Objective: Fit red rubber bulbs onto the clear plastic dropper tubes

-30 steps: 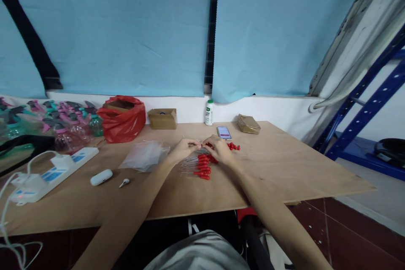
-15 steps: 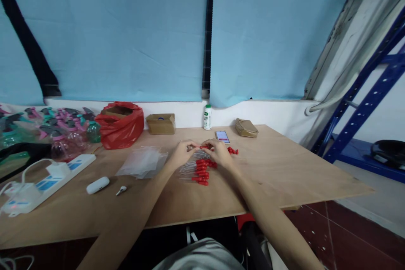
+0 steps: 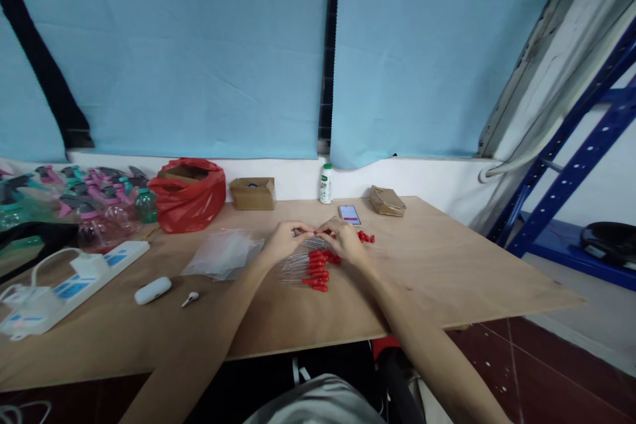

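A thin clear glass dropper with a red rubber bulb (image 3: 312,234) is pinched between both hands, just above the row of matching droppers (image 3: 311,270) on the pale plywood counter (image 3: 447,271). The left hand (image 3: 283,243) is closed on its tube end, the right hand (image 3: 346,244) on its bulb end. Small loose red bulbs (image 3: 366,236) lie just beside the right hand, and crumpled clear plastic bags (image 3: 223,253) lie near the left.

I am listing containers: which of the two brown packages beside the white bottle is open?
The cardboard box left of the white bottle: its top is open. The brown packet right of the bottle is wrapped shut.
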A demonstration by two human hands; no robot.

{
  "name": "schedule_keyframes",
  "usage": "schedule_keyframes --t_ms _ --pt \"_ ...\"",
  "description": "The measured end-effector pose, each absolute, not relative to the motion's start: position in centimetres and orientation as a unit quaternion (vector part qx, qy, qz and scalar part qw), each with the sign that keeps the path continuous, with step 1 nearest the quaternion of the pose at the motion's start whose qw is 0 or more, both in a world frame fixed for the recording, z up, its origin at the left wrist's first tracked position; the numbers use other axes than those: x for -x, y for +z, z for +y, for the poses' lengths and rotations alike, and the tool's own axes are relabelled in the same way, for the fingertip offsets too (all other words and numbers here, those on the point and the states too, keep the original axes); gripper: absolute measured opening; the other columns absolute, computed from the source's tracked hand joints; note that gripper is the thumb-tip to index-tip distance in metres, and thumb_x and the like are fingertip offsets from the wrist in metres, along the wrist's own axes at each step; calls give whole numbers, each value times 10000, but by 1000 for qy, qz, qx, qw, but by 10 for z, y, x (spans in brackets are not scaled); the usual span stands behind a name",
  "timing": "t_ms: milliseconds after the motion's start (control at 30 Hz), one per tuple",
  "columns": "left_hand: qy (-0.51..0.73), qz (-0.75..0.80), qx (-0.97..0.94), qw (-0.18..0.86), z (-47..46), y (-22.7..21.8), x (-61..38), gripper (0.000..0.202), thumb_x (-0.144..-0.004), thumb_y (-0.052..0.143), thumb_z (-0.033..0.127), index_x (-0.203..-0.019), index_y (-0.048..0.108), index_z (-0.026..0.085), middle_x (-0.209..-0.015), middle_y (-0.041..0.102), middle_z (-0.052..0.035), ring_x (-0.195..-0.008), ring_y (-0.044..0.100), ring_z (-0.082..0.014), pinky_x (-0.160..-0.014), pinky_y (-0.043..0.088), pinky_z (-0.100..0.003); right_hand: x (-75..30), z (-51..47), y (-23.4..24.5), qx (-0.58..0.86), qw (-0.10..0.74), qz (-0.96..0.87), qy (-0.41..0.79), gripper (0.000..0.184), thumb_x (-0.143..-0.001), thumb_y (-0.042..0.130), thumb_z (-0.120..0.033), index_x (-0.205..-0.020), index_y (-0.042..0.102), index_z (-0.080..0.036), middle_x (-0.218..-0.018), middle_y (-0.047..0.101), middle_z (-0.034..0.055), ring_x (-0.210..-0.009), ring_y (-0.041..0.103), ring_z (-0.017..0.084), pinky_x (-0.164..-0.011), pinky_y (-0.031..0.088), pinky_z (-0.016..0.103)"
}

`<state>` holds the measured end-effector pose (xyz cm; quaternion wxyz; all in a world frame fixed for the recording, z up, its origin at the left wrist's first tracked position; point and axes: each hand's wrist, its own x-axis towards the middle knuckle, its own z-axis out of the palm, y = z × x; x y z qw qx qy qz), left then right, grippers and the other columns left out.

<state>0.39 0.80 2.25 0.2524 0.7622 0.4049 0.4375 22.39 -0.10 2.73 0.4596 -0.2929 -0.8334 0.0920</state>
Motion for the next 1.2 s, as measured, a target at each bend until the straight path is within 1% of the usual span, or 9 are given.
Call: schedule_keyframes --t_ms 133,367,600,733,867,933,1000,1133,1200 --pt "431 397 -777 229 9 20 -3 246 -849 700 398 -940 790 188 -935 769 -70 -828 657 -204 -794 487 -323 -223 2 25 290 460 -835 87 92 -927 692 -265 -895 755 -206 -893 761 65 -850 669 208 -805 491 321" --pt "446 386 -772 238 6 22 -5 292 -857 698 358 -1093 750 195 -877 737 -61 -800 640 -195 -748 465 -306 -221 3 23 282 470 -831 91 100 -913 714 -273 -861 756 -199 -879 764 66 -832 682 205 -788 503 321" --pt "409 374 -800 230 0 28 -2 368 -863 683 315 -1223 692 237 -870 730 -26 -722 589 -172 -702 434 -290 -221 4 24 283 446 -843 101 54 -887 738 -251 -889 761 -201 -881 759 63 -818 670 202 -767 495 315" --pt "423 376 -796 214 -2 34 -1 344 -846 708 305 -1185 705 242 -884 745 -26 -719 592 -178 -720 438 -296 -221 4 24 298 446 -834 125 101 -898 716 -279 -951 747 -198 -876 752 43 -756 655 175 -728 480 286" --pt "472 368 -768 228 -1 39 2 257 -809 769 315 -1051 759 228 -894 751 -50 -792 636 -201 -743 445 -291 -224 2 25 312 450 -821 162 166 -948 625 -296 -1029 733 -200 -842 746 26 -687 635 153 -697 474 274" --pt "525 361 -722 269 2 40 4 217 -787 799 318 -966 771 199 -880 744 -68 -795 632 -194 -736 445 -275 -226 3 26 320 465 -807 174 176 -951 610 -307 -1008 734 -196 -861 747 35 -717 648 159 -711 485 279" --pt "593 348 -634 354 5 40 5 228 -809 784 349 -940 757 164 -877 733 -86 -731 602 -165 -679 433 -254 -227 3 28 325 489 -789 181 182 -943 619 -323 -992 733 -192 -904 749 47 -758 661 167 -734 500 287" --pt "645 248 -395 606 8 38 -1 299 -934 627 401 -1012 700 121 -935 704 -114 -646 552 -123 -559 391 -226 -224 1 31 326 533 -759 184 197 -935 636 -347 -1017 734 -197 -976 747 61 -804 670 177 -761 519 305" --pt "636 186 -319 678 5 37 -7 301 -985 535 373 -1003 681 110 -956 682 -121 -657 555 -124 -559 405 -229 -221 -3 32 319 543 -755 182 201 -941 633 -350 -1027 733 -199 -987 746 65 -819 675 181 -777 526 313"
